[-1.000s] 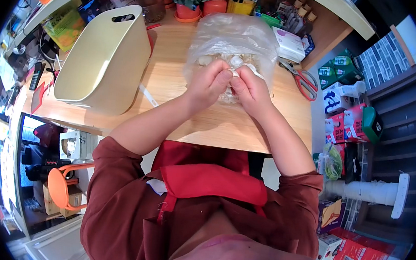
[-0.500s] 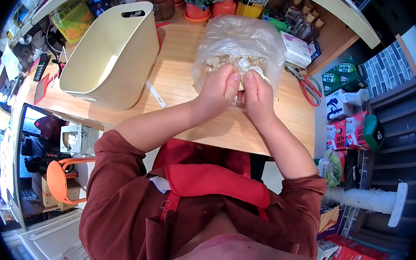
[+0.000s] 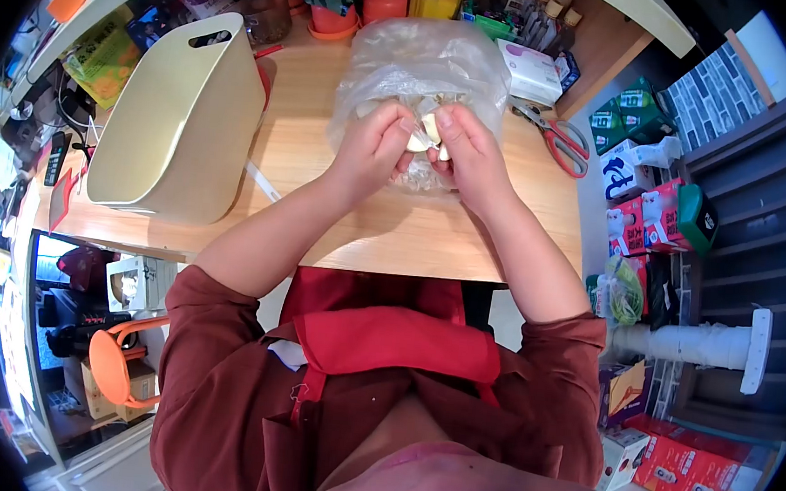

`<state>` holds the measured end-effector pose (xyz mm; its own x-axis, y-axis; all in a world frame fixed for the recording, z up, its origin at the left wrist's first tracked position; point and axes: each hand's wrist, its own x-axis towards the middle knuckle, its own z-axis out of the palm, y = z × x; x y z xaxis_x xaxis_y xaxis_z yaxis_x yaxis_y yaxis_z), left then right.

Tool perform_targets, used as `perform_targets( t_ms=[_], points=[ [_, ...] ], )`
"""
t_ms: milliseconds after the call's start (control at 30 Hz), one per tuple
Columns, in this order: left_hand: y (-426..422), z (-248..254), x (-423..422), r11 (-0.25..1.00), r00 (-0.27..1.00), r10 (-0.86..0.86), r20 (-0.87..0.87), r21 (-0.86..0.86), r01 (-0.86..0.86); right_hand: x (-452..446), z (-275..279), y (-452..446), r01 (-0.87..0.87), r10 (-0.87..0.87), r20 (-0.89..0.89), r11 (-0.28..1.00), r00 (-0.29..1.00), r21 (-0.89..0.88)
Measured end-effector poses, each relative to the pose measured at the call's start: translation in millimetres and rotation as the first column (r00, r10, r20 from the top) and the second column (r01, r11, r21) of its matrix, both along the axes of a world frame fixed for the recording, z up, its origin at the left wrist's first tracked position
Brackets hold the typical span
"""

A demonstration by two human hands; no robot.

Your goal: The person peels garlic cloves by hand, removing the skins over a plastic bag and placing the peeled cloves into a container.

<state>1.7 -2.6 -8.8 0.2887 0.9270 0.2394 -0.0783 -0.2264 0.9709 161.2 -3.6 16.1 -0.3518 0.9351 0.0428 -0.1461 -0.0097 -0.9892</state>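
My left hand (image 3: pixel 373 148) and my right hand (image 3: pixel 468 155) meet over the near part of a clear plastic bag (image 3: pixel 423 56). Pale garlic (image 3: pixel 430 127) shows between them, split into pieces. The left fingers are closed on one whitish part, and the right thumb and fingers pinch cloves. Papery skins lie in the bag's mouth, mostly hidden behind my hands.
A tall cream bin (image 3: pixel 175 124) stands at the left of the wooden table (image 3: pixel 394 236). Beside it lies a white strip-like tool (image 3: pixel 263 181). Red-handled scissors (image 3: pixel 565 148) and a white box (image 3: pixel 528 73) are on the right. Potted items line the back.
The garlic between my hands has come apart, and pale cloves now show. My hands have tilted apart slightly. The whole view has shifted a little.
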Motion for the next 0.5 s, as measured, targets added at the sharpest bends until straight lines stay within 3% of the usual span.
perform_targets(
  t_ms=[67, 267, 367, 500],
  points=[
    [0.1, 2.3, 0.4, 0.995, 0.993, -0.034, 0.11, -0.094, 0.044, 0.3, 4.2, -1.3, 0.006, -0.008, -0.045, 0.999, 0.999, -0.052],
    [0.0, 3.0, 6.1, 0.999, 0.993, -0.017, 0.117, -0.04, 0.022, 0.4, -11.5, 8.3, 0.016, -0.018, -0.085, 1.0, 0.996, -0.023],
    [-1.9, 10.2, 2.9, 0.997, 0.994, 0.007, 0.109, -0.08, 0.001, 0.2, -9.8, 8.1, 0.002, -0.005, -0.091, 1.0, 0.996, -0.031],
    [0.7, 7.0, 0.9, 0.996, 0.996, 0.08, -0.038, 0.029, -0.079, -2.7, -12.9, 9.0, 0.022, -0.027, 0.037, 0.99, 0.999, 0.141]
  ],
)
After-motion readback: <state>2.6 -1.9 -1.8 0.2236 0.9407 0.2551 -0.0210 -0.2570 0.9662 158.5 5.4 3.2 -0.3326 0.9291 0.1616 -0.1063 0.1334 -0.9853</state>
